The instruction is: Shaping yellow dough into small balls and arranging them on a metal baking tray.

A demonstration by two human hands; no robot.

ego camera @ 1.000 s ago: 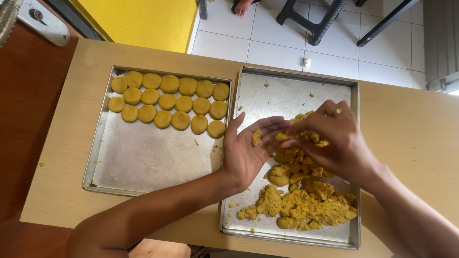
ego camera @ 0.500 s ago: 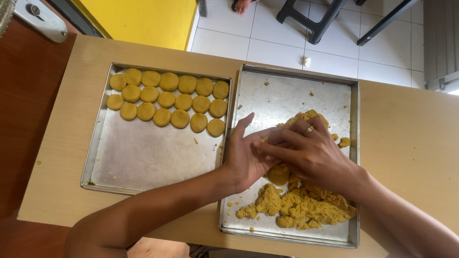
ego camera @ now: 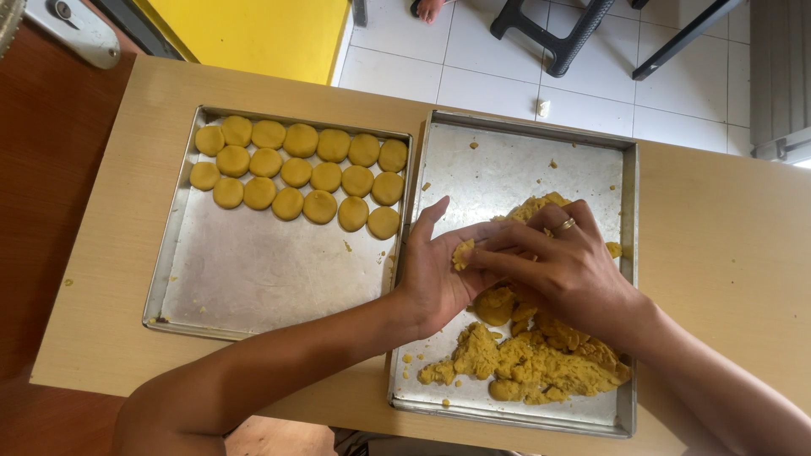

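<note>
Dough lump pressed between two palms over the right tray

The small yellow dough piece [ego camera: 463, 253] lies in the cupped left hand [ego camera: 439, 270], and the right hand [ego camera: 562, 266], lifted clear a second ago, has come down with flat fingers pressing it, so shaping is under way. Below, at 5 o'clock, loose dough [ego camera: 528, 359] heaps in the right tray [ego camera: 507, 160]. At 9 o'clock the left tray [ego camera: 253, 279] holds flattened rounds [ego camera: 304, 173] along its far edge, on the wooden table [ego camera: 726, 245].
</note>
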